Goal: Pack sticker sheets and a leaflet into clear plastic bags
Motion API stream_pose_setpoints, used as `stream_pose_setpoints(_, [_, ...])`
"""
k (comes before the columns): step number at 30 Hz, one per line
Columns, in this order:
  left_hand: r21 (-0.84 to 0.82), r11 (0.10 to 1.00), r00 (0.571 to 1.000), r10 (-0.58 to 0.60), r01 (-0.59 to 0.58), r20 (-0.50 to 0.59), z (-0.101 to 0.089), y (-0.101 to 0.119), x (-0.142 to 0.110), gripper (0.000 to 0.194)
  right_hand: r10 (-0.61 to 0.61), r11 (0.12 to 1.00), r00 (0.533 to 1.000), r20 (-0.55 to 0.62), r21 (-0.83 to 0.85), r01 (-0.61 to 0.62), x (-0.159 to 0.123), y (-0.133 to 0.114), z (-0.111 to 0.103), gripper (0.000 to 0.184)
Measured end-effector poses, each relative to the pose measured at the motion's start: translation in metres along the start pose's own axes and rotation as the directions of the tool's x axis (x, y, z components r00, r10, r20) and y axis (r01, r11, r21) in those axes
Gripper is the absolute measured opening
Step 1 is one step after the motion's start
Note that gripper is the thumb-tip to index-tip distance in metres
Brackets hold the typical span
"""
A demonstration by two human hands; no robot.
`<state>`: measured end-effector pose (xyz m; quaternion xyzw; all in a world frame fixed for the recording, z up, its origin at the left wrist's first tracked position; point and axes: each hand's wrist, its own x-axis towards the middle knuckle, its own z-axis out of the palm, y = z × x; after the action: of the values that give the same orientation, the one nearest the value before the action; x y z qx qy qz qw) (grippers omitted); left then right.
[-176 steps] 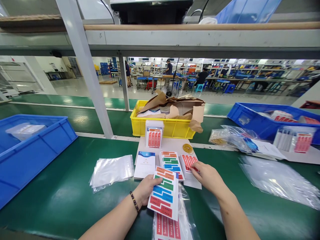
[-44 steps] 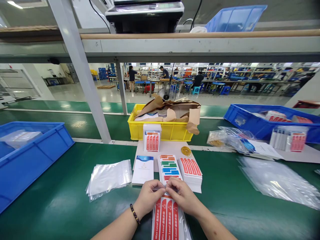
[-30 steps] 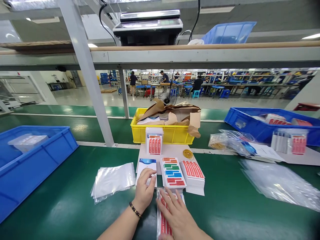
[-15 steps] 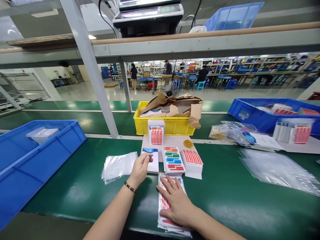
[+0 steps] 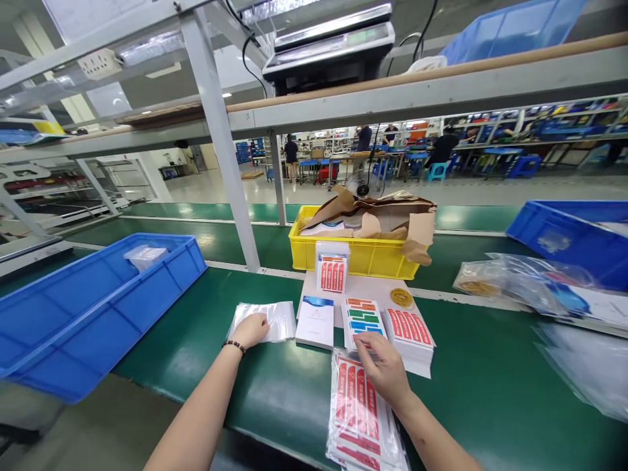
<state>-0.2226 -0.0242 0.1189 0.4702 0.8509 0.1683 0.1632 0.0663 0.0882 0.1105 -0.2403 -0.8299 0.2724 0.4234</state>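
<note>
My left hand [image 5: 251, 329], with a bead bracelet at the wrist, rests on a stack of clear plastic bags [image 5: 275, 320]; its fingers lie curled on the top bag. My right hand [image 5: 383, 370] reaches over a bagged pile of red label sheets [image 5: 356, 409], and its fingertips touch the near edge of a stack of multicoloured sticker sheets [image 5: 362, 318]. A stack of red-striped sheets [image 5: 409, 329] lies just right of that, and a white booklet with a blue top [image 5: 316, 320] lies left of it.
A yellow bin with brown paper [image 5: 360, 252] stands behind the stacks, with a small upright label pack [image 5: 332, 271] and a tape roll [image 5: 402, 297] in front. Blue bins sit at left [image 5: 93, 307] and far right [image 5: 569, 239]. Loose bags [image 5: 520, 281] lie right. People work in the background.
My left hand moved left from the white booklet onto the clear bags. My right hand lifted off the bagged red sheets and reached forward to the multicoloured stack. The view swung left.
</note>
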Motion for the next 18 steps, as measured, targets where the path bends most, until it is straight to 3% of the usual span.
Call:
stream_pose_setpoints(3, [-0.048,0.994,0.995,0.098,-0.098,-0.013,0.004,0.025,-0.013,0.019,0.029,0.992,0.993,0.115,0.116,-0.043,-0.006,0.000,0.003,0.019])
stream_pose_setpoints(5, [-0.086,0.979,0.983,0.182,-0.183,-0.012,0.012,0.049,-0.026,0.022,0.101,0.961,0.966,0.238,0.228,-0.157,-0.008,-0.002,0.005,0.025])
stream_pose_setpoints(8, [-0.137,0.936,0.945,0.326,-0.324,-0.008,0.030,0.085,-0.045,0.025,0.243,0.832,0.868,0.434,0.367,-0.416,-0.011,-0.004,0.010,0.042])
stream_pose_setpoints(10, [-0.134,0.911,0.920,0.392,-0.391,-0.018,0.042,0.105,-0.052,0.026,0.302,0.791,0.827,0.474,0.360,-0.495,-0.012,-0.003,0.012,0.048])
stream_pose_setpoints(12, [-0.163,0.898,0.911,0.411,-0.409,-0.026,0.052,0.120,-0.053,0.027,0.308,0.865,0.858,0.412,0.254,-0.433,-0.014,0.001,0.011,0.044])
stream_pose_setpoints(14, [-0.286,0.877,0.917,0.398,-0.387,-0.021,0.060,0.131,-0.049,0.029,0.251,0.956,0.915,0.314,0.068,-0.285,-0.015,0.006,0.009,0.038])
stream_pose_setpoints(16, [-0.477,0.815,0.928,0.372,-0.329,-0.005,0.068,0.138,-0.042,0.032,0.169,0.983,0.941,0.294,-0.116,-0.140,-0.016,0.009,0.007,0.037])
stream_pose_setpoints(18, [-0.653,0.725,0.946,0.323,-0.219,0.040,0.077,0.143,-0.037,0.037,0.133,0.973,0.937,0.323,-0.225,-0.060,-0.018,0.010,0.007,0.040])
